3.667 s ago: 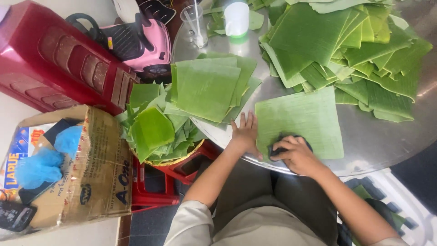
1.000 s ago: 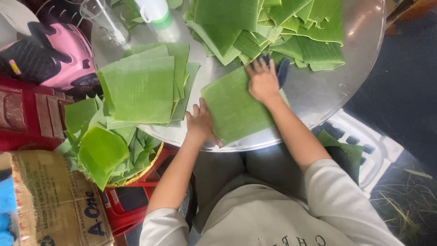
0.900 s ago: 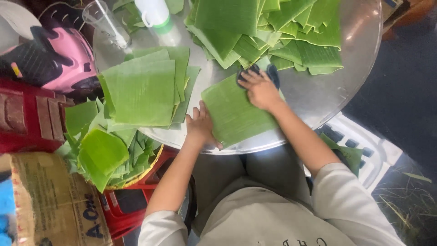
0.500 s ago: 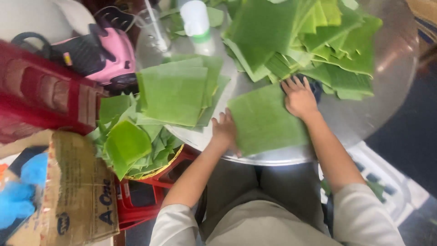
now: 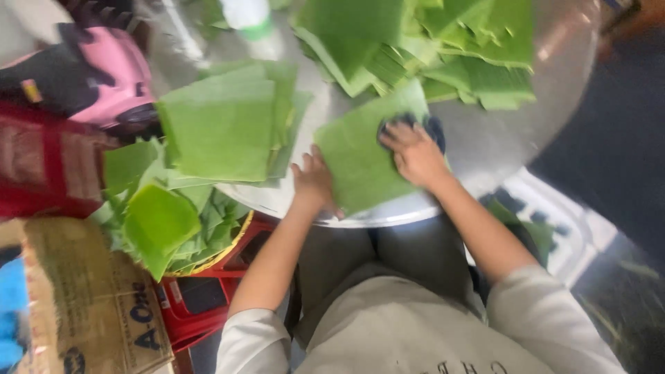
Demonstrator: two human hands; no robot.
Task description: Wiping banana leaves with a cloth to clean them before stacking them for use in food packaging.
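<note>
Seated at the round metal surface, you press your left hand, fingers spread flat, on the near corner of a square green leaf lying at the rim. Your right hand bears down on a dark cloth at the leaf's far edge, fingers curled over it. Beside it, a stack of cut leaves; beyond, a heap of leaves.

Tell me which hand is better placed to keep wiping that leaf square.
Right. The right hand already presses the dark cloth on the leaf square; the left hand lies flat on its near edge, pinning it.
</note>
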